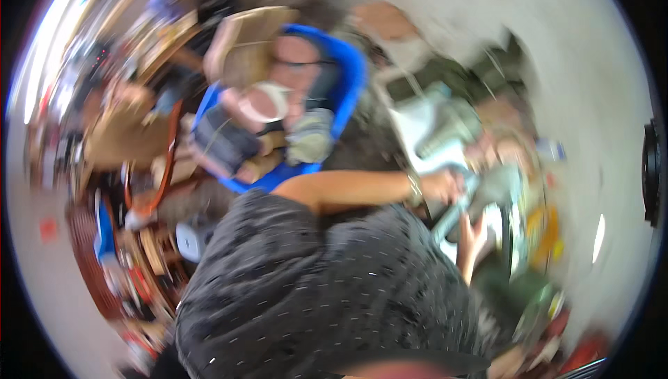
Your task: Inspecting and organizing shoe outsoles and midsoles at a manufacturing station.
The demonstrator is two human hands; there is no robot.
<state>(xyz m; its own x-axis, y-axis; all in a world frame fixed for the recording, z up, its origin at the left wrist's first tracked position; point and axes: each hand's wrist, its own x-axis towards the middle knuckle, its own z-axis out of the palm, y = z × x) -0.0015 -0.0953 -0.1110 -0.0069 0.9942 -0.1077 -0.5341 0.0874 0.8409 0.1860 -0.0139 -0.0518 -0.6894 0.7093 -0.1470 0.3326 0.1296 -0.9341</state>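
The picture is smeared by motion. My left hand [443,185], with a band at its wrist, reaches across to the right and closes on the upper end of a grey-green bundle [454,217]; its exact kind is too blurred to tell. Lower down, my right hand [473,238] grips the same bundle from the near side, thumb and fingers on either side of it. Beyond my hands, another pale green bundle [451,127] lies on a white surface [412,144]. Close on the right is a grey rounded piece [502,187].
A blue tub [356,66] full of rolled or wrapped bundles stands ahead of me, left of centre. Dark green bundles [445,80] lie against the pale wall [557,52]. A yellow thing [546,233] sits at the right. Cluttered shelves and boxes [118,132] fill the left side.
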